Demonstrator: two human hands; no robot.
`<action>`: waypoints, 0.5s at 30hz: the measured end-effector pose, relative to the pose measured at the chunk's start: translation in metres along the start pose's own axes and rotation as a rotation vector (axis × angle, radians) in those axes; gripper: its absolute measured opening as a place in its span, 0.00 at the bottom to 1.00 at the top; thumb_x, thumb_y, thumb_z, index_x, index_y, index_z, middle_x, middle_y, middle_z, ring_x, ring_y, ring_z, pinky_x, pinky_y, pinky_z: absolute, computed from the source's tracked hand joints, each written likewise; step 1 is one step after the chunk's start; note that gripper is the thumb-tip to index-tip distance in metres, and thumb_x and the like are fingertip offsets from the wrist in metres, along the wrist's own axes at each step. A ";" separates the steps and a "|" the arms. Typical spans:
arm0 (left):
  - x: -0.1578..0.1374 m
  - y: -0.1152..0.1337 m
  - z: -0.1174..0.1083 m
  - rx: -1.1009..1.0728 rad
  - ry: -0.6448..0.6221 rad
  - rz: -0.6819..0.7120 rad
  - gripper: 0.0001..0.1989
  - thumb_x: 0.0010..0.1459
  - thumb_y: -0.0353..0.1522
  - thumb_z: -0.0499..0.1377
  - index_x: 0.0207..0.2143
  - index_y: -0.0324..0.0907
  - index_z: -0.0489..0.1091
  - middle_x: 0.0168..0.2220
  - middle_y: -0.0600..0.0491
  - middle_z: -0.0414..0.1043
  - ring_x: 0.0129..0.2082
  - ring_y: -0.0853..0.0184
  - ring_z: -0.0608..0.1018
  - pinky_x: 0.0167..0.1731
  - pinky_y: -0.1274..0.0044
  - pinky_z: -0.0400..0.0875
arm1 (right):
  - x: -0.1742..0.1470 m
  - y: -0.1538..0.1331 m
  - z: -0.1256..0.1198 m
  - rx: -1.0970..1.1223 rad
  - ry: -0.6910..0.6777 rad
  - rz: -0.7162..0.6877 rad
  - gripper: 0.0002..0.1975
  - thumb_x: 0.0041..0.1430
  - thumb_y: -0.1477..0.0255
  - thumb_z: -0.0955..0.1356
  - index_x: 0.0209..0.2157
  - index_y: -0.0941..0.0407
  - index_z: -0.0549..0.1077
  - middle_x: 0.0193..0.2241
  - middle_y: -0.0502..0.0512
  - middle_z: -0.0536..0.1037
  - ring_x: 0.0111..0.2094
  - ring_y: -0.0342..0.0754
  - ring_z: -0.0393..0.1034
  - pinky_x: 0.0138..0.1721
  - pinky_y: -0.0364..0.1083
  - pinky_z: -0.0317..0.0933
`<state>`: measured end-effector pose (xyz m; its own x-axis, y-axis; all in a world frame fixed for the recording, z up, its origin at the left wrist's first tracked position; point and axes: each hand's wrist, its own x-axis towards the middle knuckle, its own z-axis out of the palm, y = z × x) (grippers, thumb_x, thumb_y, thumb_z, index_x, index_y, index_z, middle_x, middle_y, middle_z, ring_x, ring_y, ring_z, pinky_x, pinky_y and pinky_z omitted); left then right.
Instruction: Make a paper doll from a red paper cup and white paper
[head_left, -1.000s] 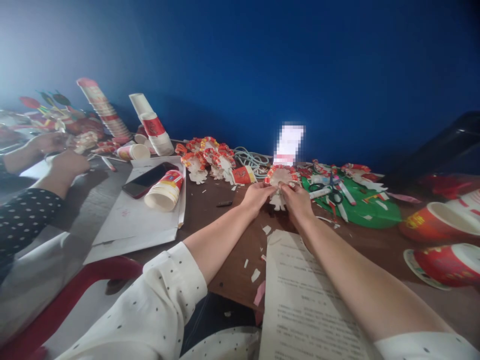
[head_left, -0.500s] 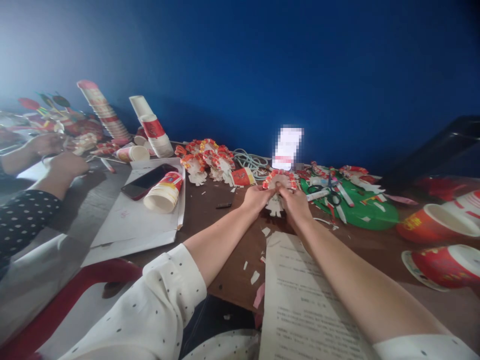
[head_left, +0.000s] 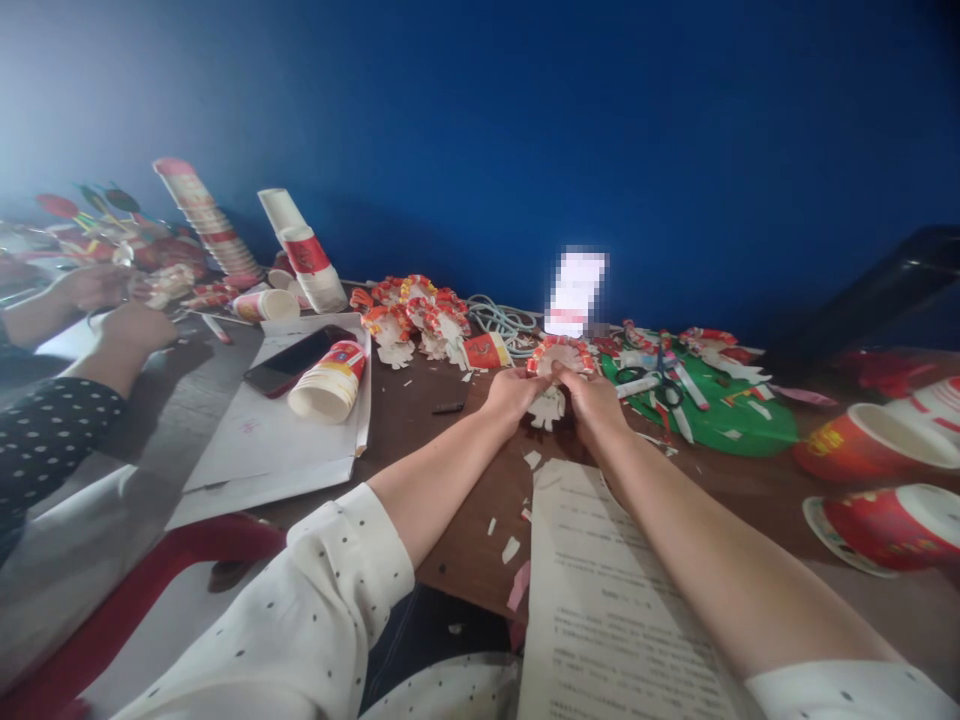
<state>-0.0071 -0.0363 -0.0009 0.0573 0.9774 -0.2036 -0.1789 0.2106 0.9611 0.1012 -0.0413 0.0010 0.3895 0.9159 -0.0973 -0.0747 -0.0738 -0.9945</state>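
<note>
Just right of frame centre, the fingers of your left hand point(head_left: 513, 396) and right hand point(head_left: 598, 405) grip a red-fringed paper cutout point(head_left: 559, 355), seemingly already cut, with similar pieces point(head_left: 452, 328) heaped left of it and remaining work unclear.

No words can be read. The sheet point(head_left: 600, 600) at the desk's point(head_left: 405, 400) near edge carries lines of print, too blurred to make out. Yellow marks on the orange cup point(head_left: 831, 447) toward the right edge and a pink scrawl on the white paper point(head_left: 292, 450) at the left are also illegible.
</note>
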 end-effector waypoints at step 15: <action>0.008 -0.004 -0.002 -0.112 0.050 -0.017 0.08 0.44 0.32 0.66 0.26 0.37 0.73 0.24 0.50 0.74 0.22 0.69 0.75 0.25 0.78 0.68 | 0.003 0.005 -0.005 -0.211 -0.040 -0.189 0.21 0.43 0.55 0.70 0.29 0.60 0.76 0.23 0.53 0.77 0.27 0.49 0.70 0.29 0.45 0.62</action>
<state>-0.0076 -0.0293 -0.0070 0.0123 0.9727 -0.2319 -0.2869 0.2256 0.9310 0.1066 -0.0409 -0.0046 0.3418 0.9356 0.0884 0.1905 0.0231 -0.9814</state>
